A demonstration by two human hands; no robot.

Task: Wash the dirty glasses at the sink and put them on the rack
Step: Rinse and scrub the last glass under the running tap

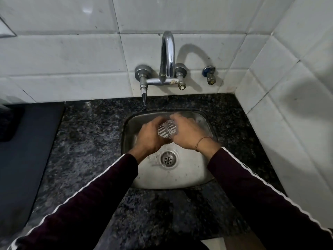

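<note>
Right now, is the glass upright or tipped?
Tipped: the glass lies on its side between the left hand and right hand, above the sink.

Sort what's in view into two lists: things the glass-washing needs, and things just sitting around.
Needed for the job:
- glass, held over the sink
- left hand and right hand, both gripping the glass
- tap
- drain

Just there:
- dark mat on the left
- spare wall valve
- counter

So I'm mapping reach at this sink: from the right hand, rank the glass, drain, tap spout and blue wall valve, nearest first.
1. Glass: gripped in the right hand.
2. Drain: just below, in the basin.
3. Tap spout: on the wall behind.
4. Blue wall valve: right of the tap, too close to call against it.
</note>
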